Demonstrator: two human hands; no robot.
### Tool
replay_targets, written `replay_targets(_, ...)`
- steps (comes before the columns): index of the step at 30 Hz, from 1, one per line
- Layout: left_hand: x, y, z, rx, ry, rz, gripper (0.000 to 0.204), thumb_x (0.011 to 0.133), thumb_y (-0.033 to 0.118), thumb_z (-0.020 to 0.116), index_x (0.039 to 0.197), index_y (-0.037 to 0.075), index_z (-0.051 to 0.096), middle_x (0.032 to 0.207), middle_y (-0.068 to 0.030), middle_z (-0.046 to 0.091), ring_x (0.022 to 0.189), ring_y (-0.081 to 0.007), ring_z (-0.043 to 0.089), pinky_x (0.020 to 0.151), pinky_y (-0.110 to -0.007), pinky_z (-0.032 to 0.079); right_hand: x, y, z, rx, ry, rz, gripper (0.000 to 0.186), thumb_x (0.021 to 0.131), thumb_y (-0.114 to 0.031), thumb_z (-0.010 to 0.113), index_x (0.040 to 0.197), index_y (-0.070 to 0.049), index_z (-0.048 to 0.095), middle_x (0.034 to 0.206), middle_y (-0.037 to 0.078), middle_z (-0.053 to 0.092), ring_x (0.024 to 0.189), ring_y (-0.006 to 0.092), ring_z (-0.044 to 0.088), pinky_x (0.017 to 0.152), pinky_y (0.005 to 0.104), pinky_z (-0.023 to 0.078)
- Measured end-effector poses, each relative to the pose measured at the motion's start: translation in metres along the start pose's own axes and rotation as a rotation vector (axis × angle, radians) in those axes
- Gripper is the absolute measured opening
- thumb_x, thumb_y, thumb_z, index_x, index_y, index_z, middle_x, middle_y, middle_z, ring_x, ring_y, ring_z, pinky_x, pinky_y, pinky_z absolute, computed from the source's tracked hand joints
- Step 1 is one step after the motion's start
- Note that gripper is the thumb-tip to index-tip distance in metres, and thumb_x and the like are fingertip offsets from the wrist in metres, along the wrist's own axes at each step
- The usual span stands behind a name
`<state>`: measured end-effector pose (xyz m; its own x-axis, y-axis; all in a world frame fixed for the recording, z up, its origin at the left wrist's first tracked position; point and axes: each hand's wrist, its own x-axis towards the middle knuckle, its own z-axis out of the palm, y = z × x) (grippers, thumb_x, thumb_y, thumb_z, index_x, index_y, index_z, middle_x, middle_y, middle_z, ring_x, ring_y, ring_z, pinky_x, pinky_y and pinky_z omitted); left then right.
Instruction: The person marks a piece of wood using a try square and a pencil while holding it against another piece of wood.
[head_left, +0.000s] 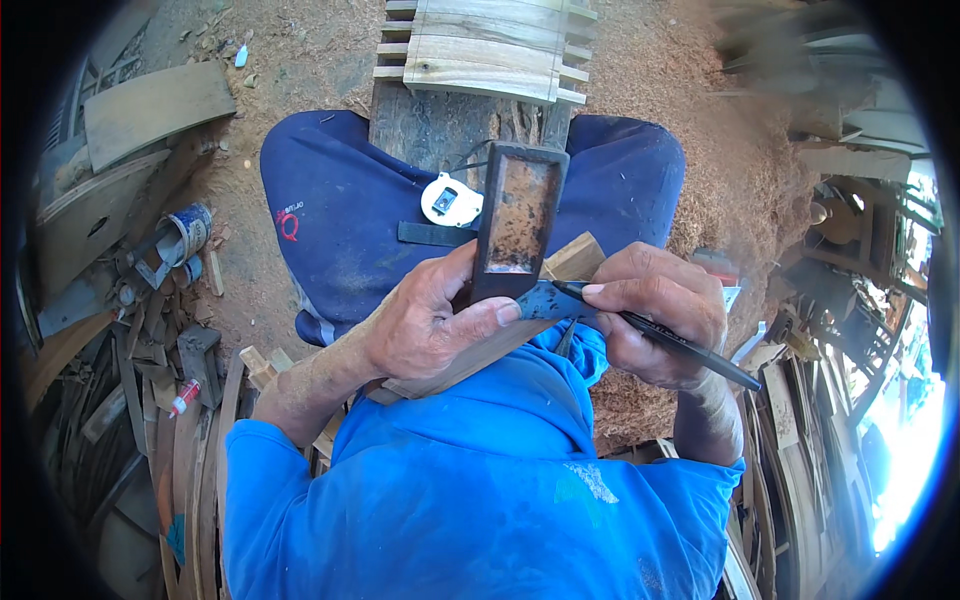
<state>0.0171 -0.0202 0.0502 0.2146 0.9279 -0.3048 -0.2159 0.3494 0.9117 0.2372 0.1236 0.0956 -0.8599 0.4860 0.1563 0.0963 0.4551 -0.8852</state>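
Observation:
My left hand (430, 315) is closed on what looks like a try square (487, 262). Its dark stock has a worn brown recess and points away from me. A spotted, blue-looking blade lies across a wooden board (455, 360), which rests slanted close to my shirt. Between the fingers of my right hand (660, 315) is a black pen (690, 348), its tip end at the blade and its other end pointing down to the right. My left fingers behind the stock are partly hidden.
Between my knees, a bench plank (400, 125) carries a slatted wooden panel (485, 50). A round white device (450, 203) with a dark strap lies near my lap. Wood offcuts (150, 400) crowd the left, with a paint can (187, 230). More strips (800, 450) lean at right; shavings cover the floor.

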Motion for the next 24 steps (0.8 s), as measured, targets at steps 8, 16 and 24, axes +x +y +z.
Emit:
replay_targets(8, 0.001, 0.002, -0.001, -0.015, -0.02, -0.022, 0.043, 0.102, 0.021, 0.063, 0.137, -0.002, 0.052, 0.12, -0.0093, 0.067, 0.108, -0.0125, 0.062, 0.094, -0.031, 0.05, -0.004, 0.005, 0.002, -0.036, 0.021, -0.025, 0.02, 0.074, 0.0, 0.071, 0.094, 0.001, 0.069, 0.078, 0.015, 0.067, 0.07, 0.0253, 0.068, 0.057, 0.0351, 0.052)
replay_targets(16, 0.005, -0.009, -0.007, -0.061, 0.011, -0.004, 0.045, 0.104, 0.025, 0.061, 0.14, -0.001, 0.05, 0.122, -0.0102, 0.066, 0.112, -0.0159, 0.062, 0.1, -0.035, 0.048, -0.006, 0.003, -0.006, -0.457, -0.011, -0.12, 0.03, 0.083, -0.018, 0.077, 0.107, -0.004, 0.066, 0.089, 0.01, 0.064, 0.074, 0.026, 0.068, 0.058, 0.0369, 0.053)
replay_targets(24, 0.015, -0.028, -0.021, -0.25, -0.137, -0.103, 0.049, 0.092, 0.029, 0.078, 0.121, 0.005, 0.045, 0.119, -0.0062, 0.051, 0.116, -0.0154, 0.051, 0.105, -0.033, 0.042, -0.037, 0.027, 0.011, -0.357, 0.211, 0.138, 0.027, 0.094, -0.029, 0.073, 0.098, -0.003, 0.065, 0.082, 0.009, 0.062, 0.066, 0.0256, 0.063, 0.056, 0.0366, 0.052)
